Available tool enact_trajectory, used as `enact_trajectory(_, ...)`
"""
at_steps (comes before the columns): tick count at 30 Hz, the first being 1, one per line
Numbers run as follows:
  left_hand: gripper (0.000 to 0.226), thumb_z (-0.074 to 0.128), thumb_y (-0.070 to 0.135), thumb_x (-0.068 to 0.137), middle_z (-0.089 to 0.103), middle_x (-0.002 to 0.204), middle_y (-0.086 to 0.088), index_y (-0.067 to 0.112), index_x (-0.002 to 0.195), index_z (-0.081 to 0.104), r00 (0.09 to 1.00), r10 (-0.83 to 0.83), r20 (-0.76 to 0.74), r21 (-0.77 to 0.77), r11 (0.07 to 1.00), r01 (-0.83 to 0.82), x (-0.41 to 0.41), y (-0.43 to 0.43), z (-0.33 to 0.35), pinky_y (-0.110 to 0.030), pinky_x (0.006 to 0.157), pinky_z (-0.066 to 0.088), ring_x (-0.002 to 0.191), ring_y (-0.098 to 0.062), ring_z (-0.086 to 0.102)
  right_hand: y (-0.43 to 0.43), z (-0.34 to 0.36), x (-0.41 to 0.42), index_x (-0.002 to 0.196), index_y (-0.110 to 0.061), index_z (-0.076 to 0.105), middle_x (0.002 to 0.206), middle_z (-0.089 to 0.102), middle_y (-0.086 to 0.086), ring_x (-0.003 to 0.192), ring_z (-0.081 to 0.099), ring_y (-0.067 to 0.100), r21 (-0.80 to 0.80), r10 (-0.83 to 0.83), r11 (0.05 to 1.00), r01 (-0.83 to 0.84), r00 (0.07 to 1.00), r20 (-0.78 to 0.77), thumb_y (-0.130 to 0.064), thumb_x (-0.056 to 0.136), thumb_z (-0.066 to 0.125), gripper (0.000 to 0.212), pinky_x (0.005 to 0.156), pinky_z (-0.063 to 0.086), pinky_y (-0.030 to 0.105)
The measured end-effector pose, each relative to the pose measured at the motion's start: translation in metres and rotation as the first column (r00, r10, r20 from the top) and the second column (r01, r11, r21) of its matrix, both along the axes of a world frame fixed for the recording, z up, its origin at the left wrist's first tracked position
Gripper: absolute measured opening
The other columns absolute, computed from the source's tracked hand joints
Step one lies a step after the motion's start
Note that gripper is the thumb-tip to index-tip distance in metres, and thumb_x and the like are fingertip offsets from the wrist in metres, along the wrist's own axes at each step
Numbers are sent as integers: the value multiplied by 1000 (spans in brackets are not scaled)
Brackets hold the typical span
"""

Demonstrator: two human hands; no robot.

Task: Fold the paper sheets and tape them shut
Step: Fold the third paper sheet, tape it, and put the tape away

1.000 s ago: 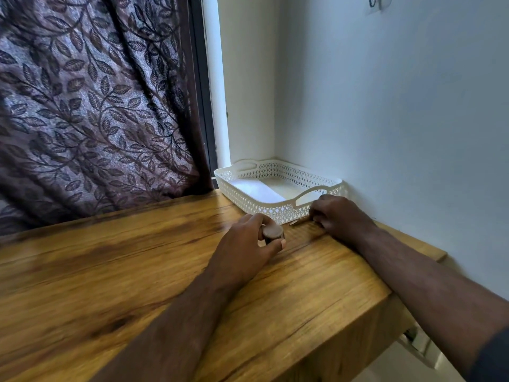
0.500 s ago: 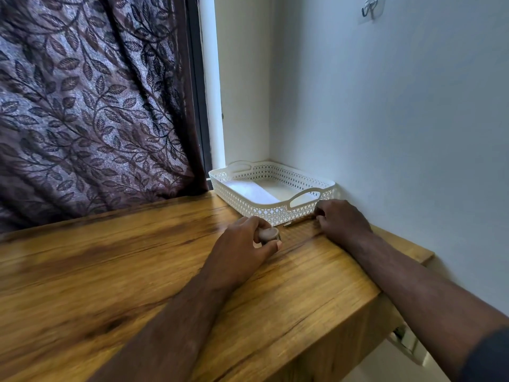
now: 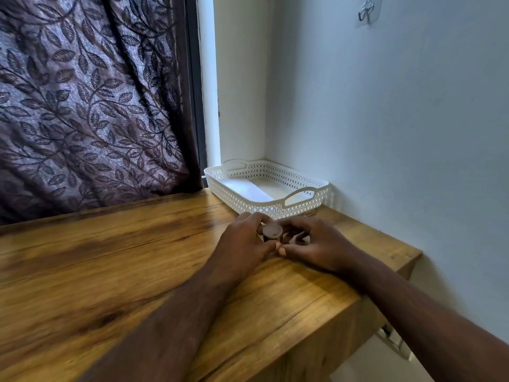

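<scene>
Head view: left hand (image 3: 242, 245) grips tape roll (image 3: 272, 231) on table (image 3: 124, 271); right hand (image 3: 316, 244) curls beside it, grasp unclear, near tray (image 3: 248, 199)

**Wooden desk in a pale corner**

On my feed, a wooden table (image 3: 110, 271) with dark grain streaks lies under the fingers (image 3: 268, 247). Beyond them to the left hangs a purple curtain (image 3: 82, 106) patterned with leaves, edged by a dark window frame (image 3: 196, 92). A bright strip of daylight (image 3: 208, 78) shows beside it. Right of the fingers rises a plain pale wall (image 3: 399, 147), with a clear stick-on hook (image 3: 367, 11) high above. Below and to their right I see a metal bracket (image 3: 394, 337) under the tabletop.
</scene>
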State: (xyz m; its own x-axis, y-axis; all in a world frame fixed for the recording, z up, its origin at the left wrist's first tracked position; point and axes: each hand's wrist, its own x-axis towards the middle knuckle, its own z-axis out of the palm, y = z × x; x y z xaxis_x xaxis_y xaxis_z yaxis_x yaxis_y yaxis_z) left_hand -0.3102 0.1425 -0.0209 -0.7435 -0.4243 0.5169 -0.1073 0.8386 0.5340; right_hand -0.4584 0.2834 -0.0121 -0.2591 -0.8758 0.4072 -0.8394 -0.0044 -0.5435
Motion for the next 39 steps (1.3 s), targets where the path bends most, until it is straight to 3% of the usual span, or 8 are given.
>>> enact_trajectory(2,45,81,26,80,58,111,9,28,121,63,1000,-13,10,6,1000,13,1,1,-1,-8,75,40,94,-2,55,-2,-1,1,123,-26,69,101,73,-16,92,68,-1,-37,-3,999,4,1000,4,-29,79,84,46,78,54,17)
enact_trajectory(6,49,80,21,80,62,113,8,30,126,65,998,-58,38,0,998,58,0,1,-2,-12,82,42,101,-6,56,-2,-2,-3,114,-23,72,96,75,-12,88,69,1,-68,-23,997,22,1000,-6,-32,79,84,39,77,56,22)
enact_trajectory(11,50,76,15,84,63,113,10,28,130,63,999,-53,-10,-26,998,52,0,1,-3,-10,80,44,96,-4,60,-4,-5,-3,110,-25,73,94,73,-13,85,67,1,-82,-38,996,33,998,-54,-33,74,87,39,72,51,17)
enact_trajectory(15,47,73,19,89,60,108,15,31,132,58,997,-24,-67,-53,998,20,0,2,-2,-18,79,51,84,1,60,-10,-4,-24,102,-24,75,92,69,-11,76,60,2,-177,-357,925,336,928,-104,-33,72,86,34,68,44,20)
enact_trajectory(19,40,70,28,91,60,108,18,34,129,59,1000,6,-29,-92,996,-8,2,2,-4,-28,79,55,81,1,61,-20,-11,-43,92,-25,68,89,69,-8,85,63,15,-45,-555,832,553,827,-91,-48,72,78,31,76,53,34)
enact_trajectory(24,36,66,21,92,62,108,19,33,125,62,997,42,-64,-140,989,-51,2,-1,-3,-30,78,56,85,1,61,-27,-15,-47,88,-28,69,85,66,-11,82,61,12,19,-560,820,572,809,-179,-63,69,74,40,66,42,29)
enact_trajectory(31,33,65,24,93,62,111,17,31,125,62,995,73,-75,-186,979,-86,2,-3,-2,-30,78,56,87,-1,60,-32,-17,-48,86,-27,68,89,64,-5,88,60,17,9,-574,808,590,789,-218,-64,71,71,40,75,48,32)
enact_trajectory(39,28,63,25,94,63,114,17,31,121,64,993,97,-61,-184,977,-106,1,-7,-3,-32,80,56,88,-2,62,-32,-14,-43,85,-26,66,86,63,-6,85,61,18,21,-582,799,601,781,-226,-65,73,69,41,76,51,34)
